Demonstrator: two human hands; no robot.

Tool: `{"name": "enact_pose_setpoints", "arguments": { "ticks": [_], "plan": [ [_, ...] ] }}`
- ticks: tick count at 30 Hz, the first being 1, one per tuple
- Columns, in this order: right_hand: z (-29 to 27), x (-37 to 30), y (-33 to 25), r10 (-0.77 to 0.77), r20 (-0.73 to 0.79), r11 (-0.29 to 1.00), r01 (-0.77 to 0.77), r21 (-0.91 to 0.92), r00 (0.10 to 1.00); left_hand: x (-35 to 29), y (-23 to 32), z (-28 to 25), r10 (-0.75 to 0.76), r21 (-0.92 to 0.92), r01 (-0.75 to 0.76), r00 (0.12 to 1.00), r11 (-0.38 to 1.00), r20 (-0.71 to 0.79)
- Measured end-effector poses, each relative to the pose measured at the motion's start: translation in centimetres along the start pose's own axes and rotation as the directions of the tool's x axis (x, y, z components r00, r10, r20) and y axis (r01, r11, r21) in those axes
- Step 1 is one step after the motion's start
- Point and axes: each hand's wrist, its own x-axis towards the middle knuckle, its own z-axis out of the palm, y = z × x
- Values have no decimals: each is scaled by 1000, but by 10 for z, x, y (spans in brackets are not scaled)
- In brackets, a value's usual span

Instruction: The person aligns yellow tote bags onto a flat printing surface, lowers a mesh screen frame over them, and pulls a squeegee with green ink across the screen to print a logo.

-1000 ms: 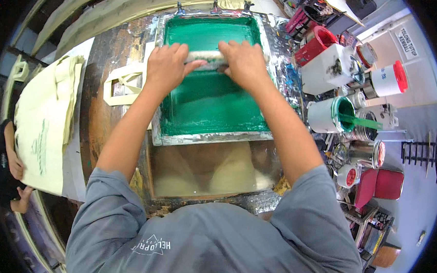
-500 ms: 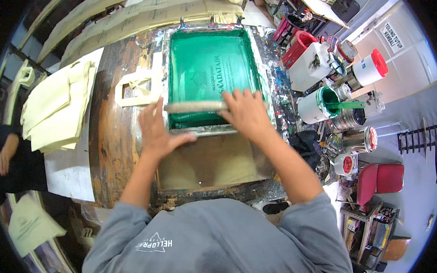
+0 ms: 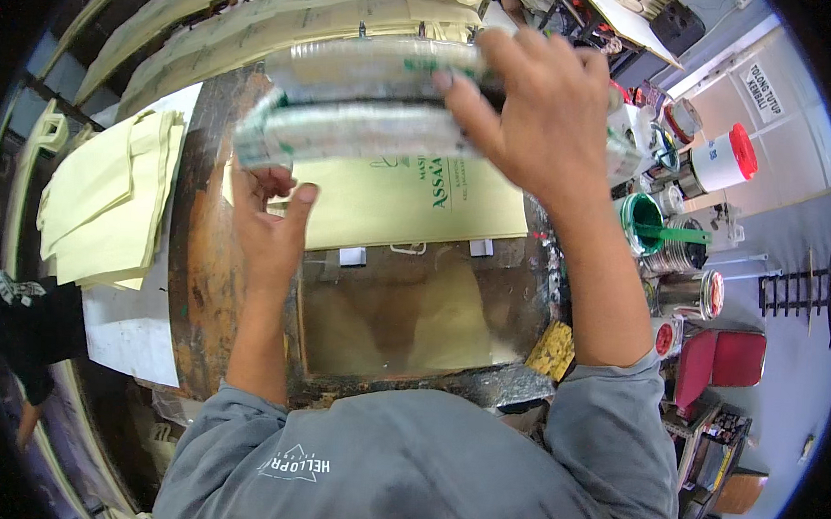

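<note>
The screen-printing frame (image 3: 347,131), white with green ink stains, is tilted up and blurred by motion. My right hand (image 3: 542,117) is closed above its near bar, on a pale, smeared bar that looks like the squeegee (image 3: 350,68). My left hand (image 3: 274,207) is below the frame's left corner, its thumb away from loosely bent fingers; whether the fingertips touch the frame, I cannot tell. Under the frame lies a cream fabric bag (image 3: 362,206) with green print, its far part hidden. The left hand is beside the bag's left end.
Cream bags (image 3: 112,191) are stacked on a white sheet at the left. A yellow sponge (image 3: 552,349) lies near the table's right edge. At the right stand an ink tub (image 3: 638,223) with a green spatula and several cans. Racks of bags (image 3: 287,17) stretch behind.
The frame has swung up from the table, uncovering the printed bag. My right hand has risen with the squeegee. My left hand has shifted left, and the sponge has come into view.
</note>
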Motion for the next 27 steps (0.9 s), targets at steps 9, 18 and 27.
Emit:
{"name": "enact_pose_setpoints", "arguments": {
  "ticks": [9,18,27],
  "plan": [
    [-5,68,21,122,206,988,-139,72,971,-51,-117,10,-108,525,92,994,846,-1],
    [-11,73,26,137,224,982,-163,101,965,87,-31,-10,530,422,-491,848,762,29],
    [5,51,19,65,4,997,-65,28,998,195,-76,-330,163,481,-156,986,863,27]
  ]
}}
